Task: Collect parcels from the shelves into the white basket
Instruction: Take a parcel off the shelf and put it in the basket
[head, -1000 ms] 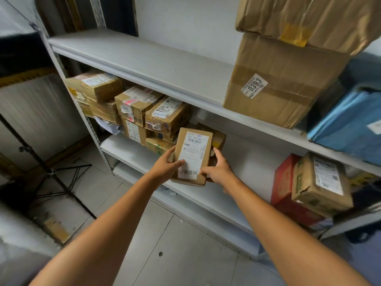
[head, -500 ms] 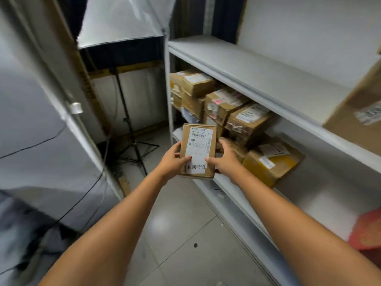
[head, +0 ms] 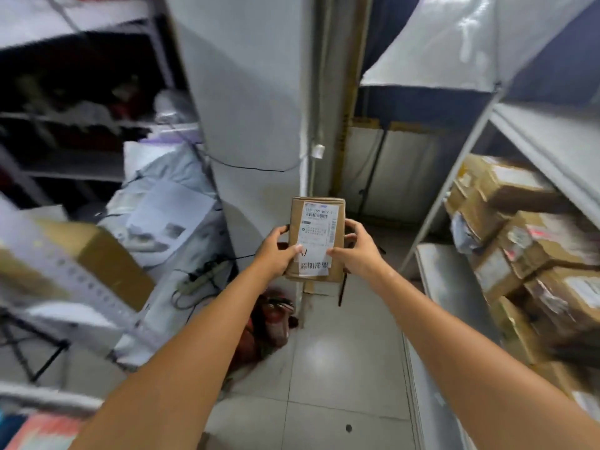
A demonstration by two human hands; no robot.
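Note:
A small brown cardboard parcel (head: 316,238) with a white shipping label is held upright in front of me, above the tiled floor. My left hand (head: 277,251) grips its left edge, thumb on the label. My right hand (head: 355,253) grips its right edge, thumb on the label too. The grey shelf unit (head: 454,287) with several stacked brown parcels (head: 519,235) stands at my right. No white basket shows in this view.
A white softbox panel (head: 246,108) on a stand rises ahead. White poly bags (head: 162,219) pile at the left beside another rack with a brown box (head: 97,264). A power strip (head: 201,280) and a red bag (head: 269,323) lie on the floor.
I have turned left, away from the shelf, carrying the parcel in both hands. The shelf now sits at the right edge and the aisle with the softbox is ahead.

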